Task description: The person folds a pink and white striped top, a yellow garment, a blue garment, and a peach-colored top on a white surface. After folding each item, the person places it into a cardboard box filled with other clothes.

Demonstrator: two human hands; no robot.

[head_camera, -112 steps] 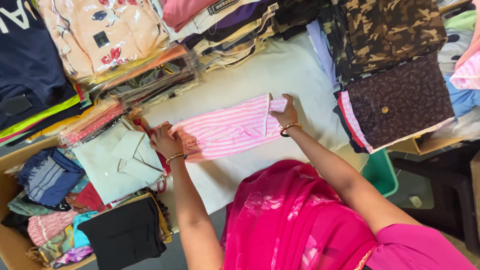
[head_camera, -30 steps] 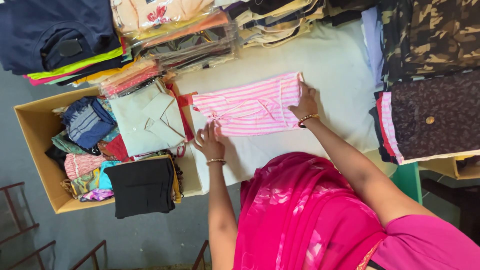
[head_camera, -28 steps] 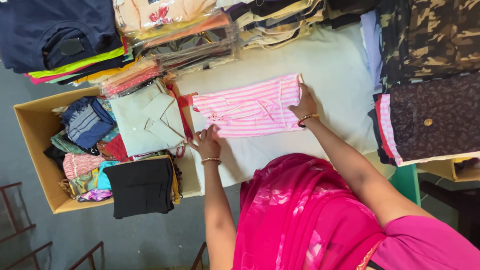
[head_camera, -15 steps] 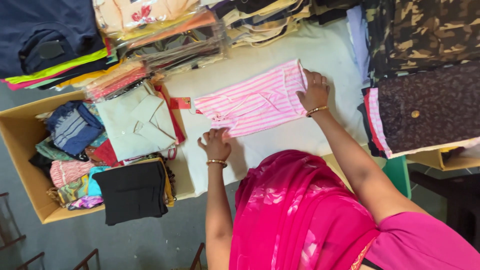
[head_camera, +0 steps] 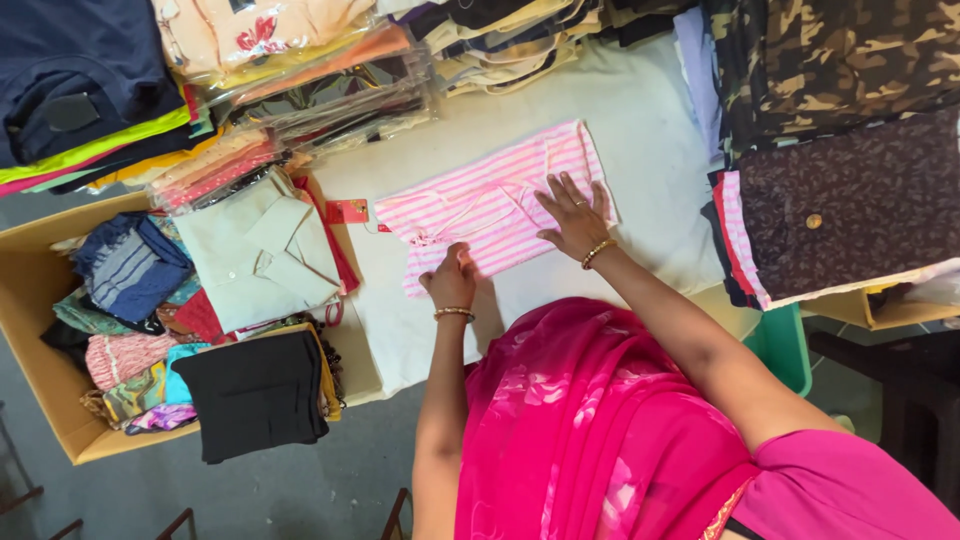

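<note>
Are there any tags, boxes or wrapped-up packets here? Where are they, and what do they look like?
Hang tag: small red rectangle at the pink striped garment's left end.
Clear plastic packets: shiny flat stack of wrapped clothes, upper middle.
Cardboard box: brown, open, far left, full of folded clothes.

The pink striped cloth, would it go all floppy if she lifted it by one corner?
Probably yes. The pink striped cloth lies flat and thin on the white table cover, so it likely droops and unfolds. It looks light. Under the left hand and right hand it would probably wrinkle when pushed.
</note>
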